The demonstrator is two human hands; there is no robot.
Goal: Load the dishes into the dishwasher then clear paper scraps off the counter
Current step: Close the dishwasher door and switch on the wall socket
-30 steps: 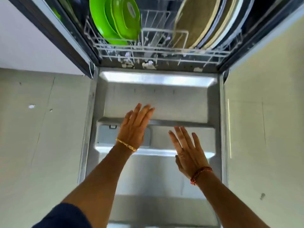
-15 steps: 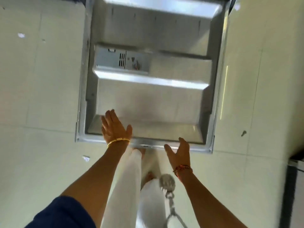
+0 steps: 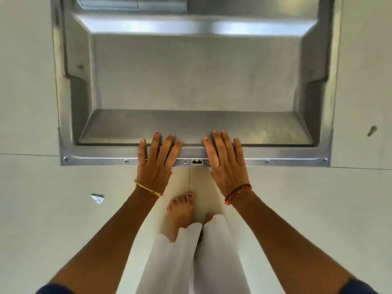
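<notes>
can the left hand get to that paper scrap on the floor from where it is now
Probably yes: the left hand lies flat on the dishwasher door edge, holding nothing, and bare floor separates it from the paper scrap. It would need to reach lower.

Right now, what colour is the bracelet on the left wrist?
Gold; the bracelet shows best in the head view.

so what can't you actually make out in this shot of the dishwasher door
- Racks and dishes: head view, cut off by the top edge; only the dishwasher door shows.
- Detergent compartment: head view, blurred and cropped at the top.
- Thumbs: left hand and right hand lie flat over the door's front edge, hiding them.
- Paper scrap on the floor: too small to read its marking.
</notes>
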